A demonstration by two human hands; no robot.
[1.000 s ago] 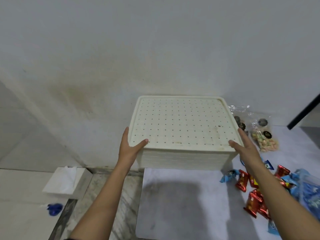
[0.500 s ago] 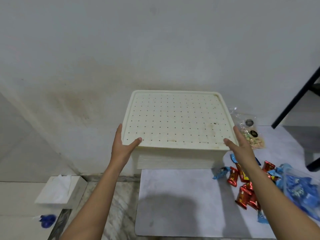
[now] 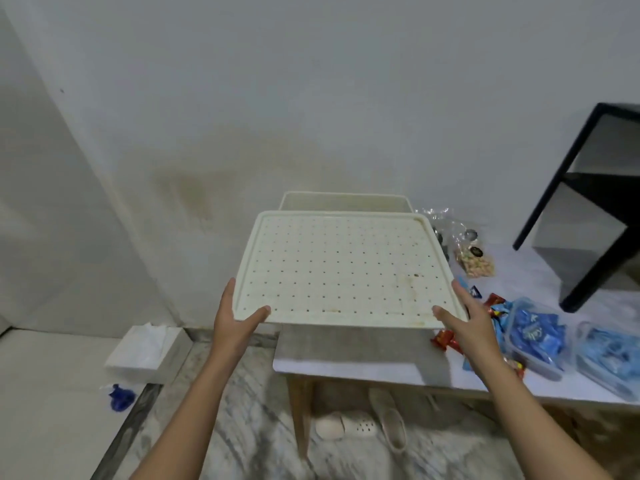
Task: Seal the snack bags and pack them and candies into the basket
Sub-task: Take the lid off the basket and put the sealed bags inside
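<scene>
Lid (image 3: 339,271) held up, basket (image 3: 346,201) beyond.
Left hand (image 3: 239,323) and right hand (image 3: 464,323) clamp its near corners; candies (image 3: 445,339) just beside right hand.

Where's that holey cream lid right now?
In the head view, centre frame: the lid is held by the left hand and right hand, in front of the open basket.

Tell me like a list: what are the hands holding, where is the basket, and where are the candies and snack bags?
left hand: grips left edge of lid
right hand: grips right edge of lid
basket: open, on the table behind the lid
candies: loose on the table, right side
snack bags: on the table, right of basket
</scene>
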